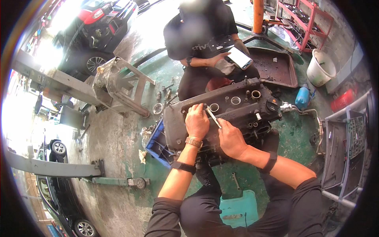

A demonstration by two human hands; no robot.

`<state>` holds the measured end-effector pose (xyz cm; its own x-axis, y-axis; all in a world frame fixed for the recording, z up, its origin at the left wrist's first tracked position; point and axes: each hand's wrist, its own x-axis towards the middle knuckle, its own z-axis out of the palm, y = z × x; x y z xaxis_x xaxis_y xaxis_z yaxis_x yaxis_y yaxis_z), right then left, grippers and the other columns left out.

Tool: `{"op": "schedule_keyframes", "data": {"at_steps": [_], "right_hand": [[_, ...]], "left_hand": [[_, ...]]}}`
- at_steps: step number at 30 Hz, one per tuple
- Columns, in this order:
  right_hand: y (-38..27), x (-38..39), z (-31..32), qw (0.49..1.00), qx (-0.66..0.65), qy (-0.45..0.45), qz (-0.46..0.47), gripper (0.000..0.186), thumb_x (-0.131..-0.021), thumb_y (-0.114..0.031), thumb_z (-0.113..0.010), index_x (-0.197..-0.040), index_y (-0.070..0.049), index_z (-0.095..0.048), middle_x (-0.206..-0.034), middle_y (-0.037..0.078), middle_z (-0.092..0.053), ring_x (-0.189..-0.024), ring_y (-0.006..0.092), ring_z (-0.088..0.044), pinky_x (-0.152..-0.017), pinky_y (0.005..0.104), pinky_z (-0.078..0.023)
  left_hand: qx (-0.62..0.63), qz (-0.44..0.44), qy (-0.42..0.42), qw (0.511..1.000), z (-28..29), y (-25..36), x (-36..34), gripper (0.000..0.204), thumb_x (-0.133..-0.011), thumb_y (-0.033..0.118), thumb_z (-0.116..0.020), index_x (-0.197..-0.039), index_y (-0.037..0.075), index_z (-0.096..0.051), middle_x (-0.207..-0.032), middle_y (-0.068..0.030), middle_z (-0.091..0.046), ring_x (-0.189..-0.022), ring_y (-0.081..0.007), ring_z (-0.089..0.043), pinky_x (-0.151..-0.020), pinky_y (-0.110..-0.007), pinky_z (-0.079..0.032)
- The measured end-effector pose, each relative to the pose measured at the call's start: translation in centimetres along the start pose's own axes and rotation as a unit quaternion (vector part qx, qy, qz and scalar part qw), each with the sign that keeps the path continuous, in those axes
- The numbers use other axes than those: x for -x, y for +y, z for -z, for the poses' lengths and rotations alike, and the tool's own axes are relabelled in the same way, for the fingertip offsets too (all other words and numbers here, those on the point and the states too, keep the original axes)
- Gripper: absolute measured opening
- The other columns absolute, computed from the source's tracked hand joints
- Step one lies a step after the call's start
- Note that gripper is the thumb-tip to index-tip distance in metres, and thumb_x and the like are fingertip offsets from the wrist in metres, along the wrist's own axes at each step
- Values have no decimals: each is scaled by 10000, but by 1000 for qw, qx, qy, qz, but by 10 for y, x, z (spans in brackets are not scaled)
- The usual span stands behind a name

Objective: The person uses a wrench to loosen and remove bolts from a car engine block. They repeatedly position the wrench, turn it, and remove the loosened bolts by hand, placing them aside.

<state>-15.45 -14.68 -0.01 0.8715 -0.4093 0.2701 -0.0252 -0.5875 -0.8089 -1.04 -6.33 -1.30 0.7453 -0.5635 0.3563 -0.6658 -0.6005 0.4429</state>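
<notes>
A dark engine valve cover (173,130) on an engine part lies before me, with several round openings along it. My left hand (196,122), with a watch at its wrist, is closed at the head of a silver wrench (213,118), its fingertips by a fitting on the cover. My right hand (233,140) grips the wrench's handle, which slants down toward me. The part under my left fingers is hidden.
A seated person (197,35) opposite holds a phone (240,58). Around are a blue crate (154,140), metal stand (118,85), drip tray (286,79), white bucket (320,69), blue bottle (302,98), tool cart (331,166), loose wrench (236,181), teal stool (246,207) and cars (55,185).
</notes>
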Motion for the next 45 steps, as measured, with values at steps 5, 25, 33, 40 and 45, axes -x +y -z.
{"op": "schedule_keyframes", "data": {"at_steps": [5,25,33,40,45], "right_hand": [[1,0,-2,999,-35,14,-10,321,-886,-2,-511,-1204,36,-497,-1040,280,-610,-945,461,-590,-805,489,-488],[6,-12,-4,984,-133,15,-118,258,-917,-18,-515,-1161,60,-546,-937,223,-665,-848,294,-671,-781,359,-510],[4,-15,4,999,28,10,-20,252,-864,-48,-595,-1111,3,-591,-938,218,-635,-844,420,-621,-732,448,-511],[6,-20,15,977,170,-17,125,220,-888,-103,-555,-1063,9,-628,-805,142,-605,-591,329,-625,-519,411,-500],[6,-22,19,965,211,-25,154,203,-880,-122,-580,-1030,-3,-645,-757,120,-592,-580,286,-628,-497,379,-490]], "left_hand": [[6,2,-1,1000,0,-1,-1,255,-833,71,-593,-1069,5,-664,-1055,-128,-649,-992,-318,-593,-856,-405,-500],[-9,-2,5,1000,0,1,-1,261,-840,81,-593,-1083,11,-660,-1043,-128,-650,-981,-320,-596,-852,-406,-500],[-12,-31,0,999,1,3,0,297,-846,89,-592,-1135,64,-658,-992,-113,-650,-943,-314,-602,-818,-416,-499],[-38,-54,-9,998,-1,-1,1,298,-845,99,-600,-1132,45,-655,-974,-120,-646,-914,-312,-597,-785,-417,-495],[-15,-65,19,998,-2,0,2,282,-866,97,-549,-1119,38,-660,-938,-148,-662,-894,-343,-617,-765,-429,-521]]}}
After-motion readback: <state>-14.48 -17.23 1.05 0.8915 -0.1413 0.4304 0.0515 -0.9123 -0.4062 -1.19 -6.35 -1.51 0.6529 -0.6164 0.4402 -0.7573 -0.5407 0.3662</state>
